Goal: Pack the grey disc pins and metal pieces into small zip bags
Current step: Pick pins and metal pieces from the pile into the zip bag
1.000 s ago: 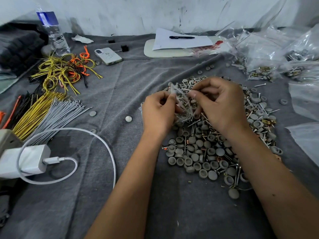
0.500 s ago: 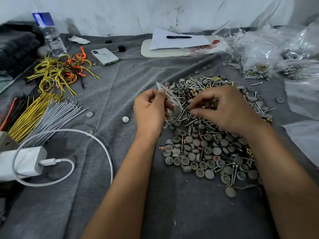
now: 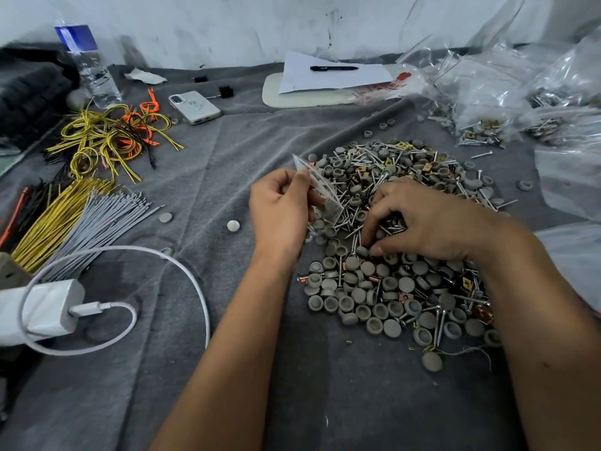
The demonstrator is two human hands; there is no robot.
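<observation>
The left hand (image 3: 281, 206) pinches a small zip bag (image 3: 320, 187) beside the pile of disc pins (image 3: 390, 288). The right hand (image 3: 422, 222) curls into the pile, picking pieces. A white charger (image 3: 42, 309) and wires (image 3: 65, 209) lie left of the pile.

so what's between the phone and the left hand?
Head view: only bare grey cloth between the phone and the left hand, which holds a small clear bag.

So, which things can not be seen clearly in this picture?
- Head view: whether the small zip bag in the left hand holds anything; clear film and glare hide it.
- What the right hand pinches in the pile; its curled fingers cover it.
- Charger: cut off by the left edge.
- Water bottle: blurred, label unreadable.
</observation>
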